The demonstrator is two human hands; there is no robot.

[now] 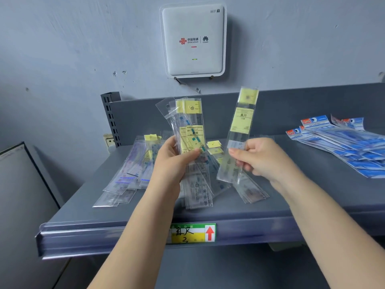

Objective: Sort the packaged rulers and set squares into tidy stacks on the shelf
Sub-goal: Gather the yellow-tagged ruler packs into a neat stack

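1. A dark grey metal shelf (312, 207) runs across the view, with a raised back panel and a slotted upright post (111, 119) at its left rear corner.
2. Behind it is a scuffed blue-grey wall carrying one white WiFi router (193, 39) with a red and a green light.
3. The shelf's front lip holds one green and yellow price label (192, 233) with handwriting and a red arrow pointing up.
4. One grey cabinet (18, 184) stands lower left, beside the shelf.
5. The left hand (173, 161) grips a fanned bundle of packaged rulers (190, 126), thumb across the front; they stand roughly upright above the shelf. There are several, too overlapped to count.
6. The right hand (260, 157) pinches a single packaged ruler (242, 122) near its lower part between thumb and fingers (239, 152), tilted slightly right and held apart from the bundle.
7. Three loose heaps lie on the shelf: clear packets (125, 178) at the left, more packets (250, 188) under the hands, and blue and white packets (341, 147) fanned at the far right.
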